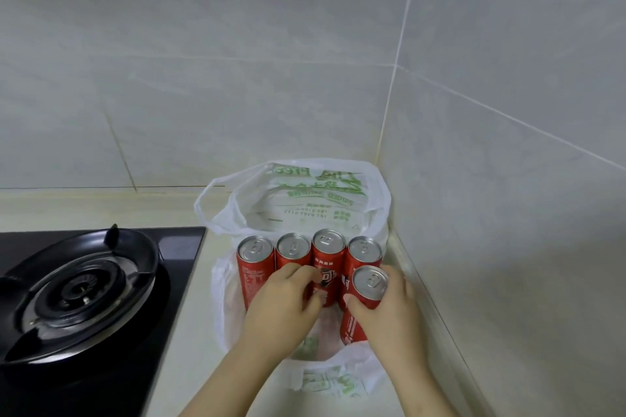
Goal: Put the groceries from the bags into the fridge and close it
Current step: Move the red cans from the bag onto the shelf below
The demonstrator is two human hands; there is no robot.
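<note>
A black glass gas hob [81,294] sits at the left. Beside it on the pale counter [198,298], a white plastic bag with green print [305,193] lies open around a row of four red aluminium drink cans [254,261]. The left hand [288,301] curls its fingers round a middle can. The right hand [386,308] wraps a fifth red can [367,284] just in front. Each is best lifted straight up, clear of the loose film.

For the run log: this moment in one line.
left hand: grips row can | right hand: grips front can | bag: open
</note>
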